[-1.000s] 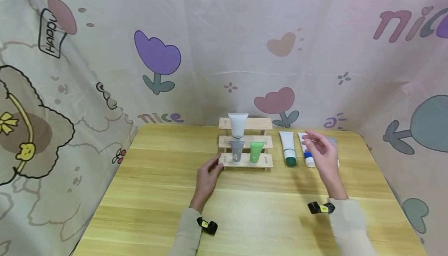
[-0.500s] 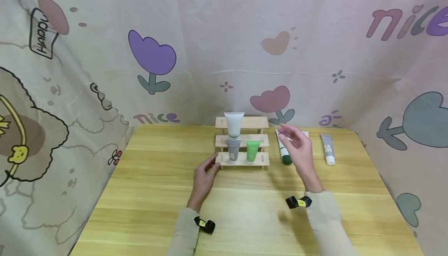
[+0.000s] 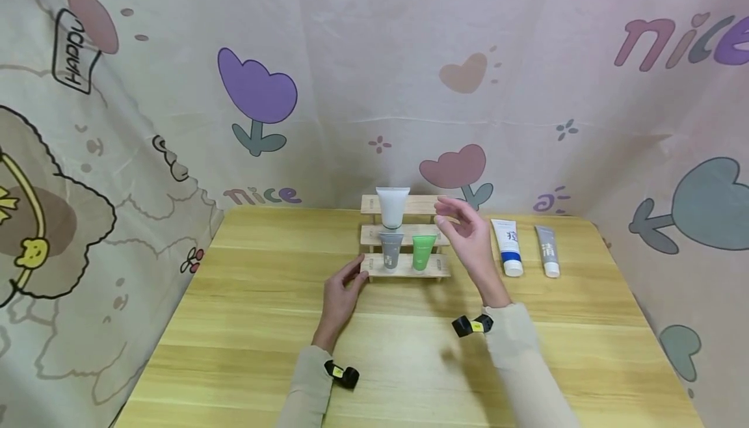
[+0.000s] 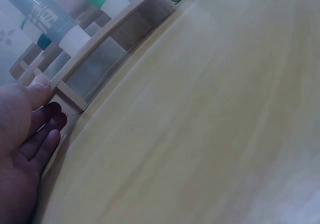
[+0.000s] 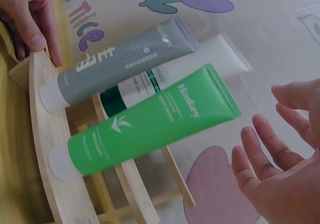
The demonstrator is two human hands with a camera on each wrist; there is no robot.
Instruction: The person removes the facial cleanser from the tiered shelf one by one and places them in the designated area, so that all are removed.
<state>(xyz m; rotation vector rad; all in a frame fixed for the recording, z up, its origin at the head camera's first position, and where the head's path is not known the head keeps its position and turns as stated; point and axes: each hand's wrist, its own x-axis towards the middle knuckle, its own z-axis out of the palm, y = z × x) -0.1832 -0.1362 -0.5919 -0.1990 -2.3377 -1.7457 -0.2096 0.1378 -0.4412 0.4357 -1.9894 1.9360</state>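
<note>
Yellow wood-grain tabletop carries three-tier wooden rack at left hand; blue-banded white tube, grey tube right of right hand.

In the head view, the right hand hid part of the rack near centre, and print on the green tube was too small to read. In the right wrist view, the white tube sat partly hidden behind the grey tube; the left hand was cut off at upper left, the right hand at the right edge. The left wrist view's top edge cropped the grey and green tubes.
</note>
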